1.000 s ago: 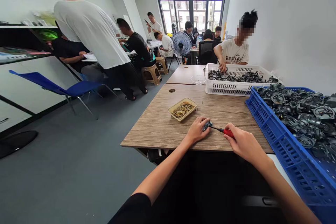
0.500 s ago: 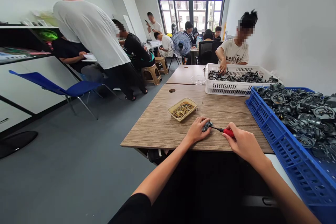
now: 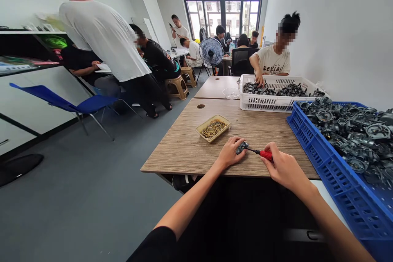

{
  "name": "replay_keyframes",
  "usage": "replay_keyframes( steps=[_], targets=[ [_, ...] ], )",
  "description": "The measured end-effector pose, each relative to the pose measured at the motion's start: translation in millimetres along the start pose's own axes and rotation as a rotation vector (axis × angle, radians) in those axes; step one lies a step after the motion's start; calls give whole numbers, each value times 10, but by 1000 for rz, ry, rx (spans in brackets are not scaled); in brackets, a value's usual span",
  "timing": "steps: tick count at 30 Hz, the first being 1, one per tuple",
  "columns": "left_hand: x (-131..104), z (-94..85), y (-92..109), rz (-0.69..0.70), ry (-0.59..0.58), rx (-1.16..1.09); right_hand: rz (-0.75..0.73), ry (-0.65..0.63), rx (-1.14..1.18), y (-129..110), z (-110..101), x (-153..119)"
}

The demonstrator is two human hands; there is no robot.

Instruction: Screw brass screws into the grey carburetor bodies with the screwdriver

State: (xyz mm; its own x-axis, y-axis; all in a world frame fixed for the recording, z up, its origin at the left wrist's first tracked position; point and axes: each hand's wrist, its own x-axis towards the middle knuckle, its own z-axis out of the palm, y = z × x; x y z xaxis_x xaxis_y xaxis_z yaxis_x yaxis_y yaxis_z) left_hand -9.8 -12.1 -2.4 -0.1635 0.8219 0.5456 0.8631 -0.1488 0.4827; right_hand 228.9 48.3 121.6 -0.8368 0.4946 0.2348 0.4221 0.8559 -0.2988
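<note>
1. On the table (image 3: pixel 172 157), a cream tray (image 3: pixel 221 134) of brass-coloured pieces (image 3: pixel 213 128) is taken as the landmark; the small metal part (image 3: pixel 242 147) is held to its right and on its nearer side.
2. The metal part is gripped by the left hand (image 3: pixel 231 151), with the fingers bent over it and little gap left; the thumb's exact placing cannot be told.
3. Relative to that grip, the part is set at the fingertips rather than in the palm, its side away from the tray left exposed.
4. The screwdriver (image 3: pixel 263 154) is held farther right of the tray than the part, its red handle pinched at the rear by the closed thumb and fingers of the right hand (image 3: pixel 285 168).
5. The dark shaft is pointed back towards the tray's side, its end brought up to the part; whether it is seated in a screw cannot be told.
6. By its look, the part may be judged stiff, fairly light and perhaps slick; it is best held by its outer edges, fingers clear of the tip.
7. The screwdriver is judged rigid and easily turned; its handle is best grasped in line with the shaft.
</note>
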Motion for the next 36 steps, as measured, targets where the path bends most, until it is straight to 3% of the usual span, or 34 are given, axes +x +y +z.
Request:
replay_keyframes(
  steps=[8, 15, 24, 36],
  targets=[
    [0, 1, 4, -4, 4, 2, 62, 66, -215, 1, 37, 26],
    [7, -13, 15, 0, 0, 6, -12, 36, -92, 1, -10, 3],
    [0, 3, -3, -4, 1, 10, 111, 28, -250, 4, 14, 34],
    [4, 15, -15, -5, -10, 17, 106, -22, -93, -22, -44, 26]
  ],
)
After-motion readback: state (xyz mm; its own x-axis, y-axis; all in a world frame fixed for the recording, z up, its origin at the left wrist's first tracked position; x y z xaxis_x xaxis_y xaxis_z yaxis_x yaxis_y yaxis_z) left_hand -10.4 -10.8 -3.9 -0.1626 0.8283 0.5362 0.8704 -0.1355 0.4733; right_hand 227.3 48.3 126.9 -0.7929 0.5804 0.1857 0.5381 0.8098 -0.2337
